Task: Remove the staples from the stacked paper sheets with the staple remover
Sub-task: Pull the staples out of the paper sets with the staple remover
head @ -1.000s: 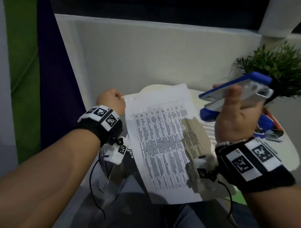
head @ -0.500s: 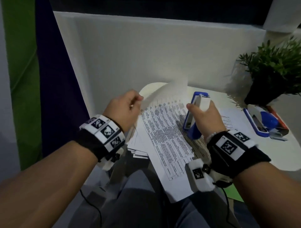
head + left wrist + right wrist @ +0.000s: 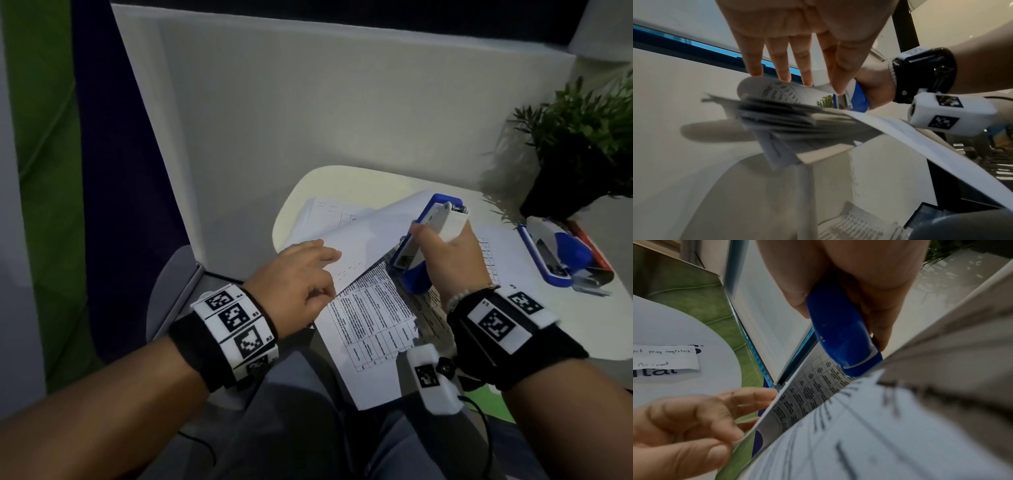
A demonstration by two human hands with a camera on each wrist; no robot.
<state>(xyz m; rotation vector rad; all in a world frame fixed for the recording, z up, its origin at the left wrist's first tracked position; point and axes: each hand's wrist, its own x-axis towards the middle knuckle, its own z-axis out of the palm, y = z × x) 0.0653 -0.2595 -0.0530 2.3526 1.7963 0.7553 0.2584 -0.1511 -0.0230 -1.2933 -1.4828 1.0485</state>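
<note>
At the centre of the head view the sheets (image 3: 370, 318) lie fanned on the near edge of the white table (image 3: 318, 185), with their lower corner hanging over the edge. The left hand (image 3: 294, 284) has its fingers (image 3: 754, 65) almost straight. Their tips press on the top sheet (image 3: 363, 233), which is folded back toward the upper left, and no clear pinch shows. The right hand (image 3: 445, 263) is wrapped firmly round the blue and white remover (image 3: 431, 236). It holds the remover upright just right of centre, with the blue lower end down on the printed page that the fold has bared.

This looks like the approach step: a page is being turned aside so the tool can reach a staple. No staple can be made out in any view, so its place is unknown.

The next move probably calls for finding the staple under the fold and sliding the remover's tip beneath it. Meanwhile the left hand would need to pin the stack flat so the paper does not tear.

A second stapler (image 3: 561, 253) lies at the right, below the plant (image 3: 582, 144).
</note>
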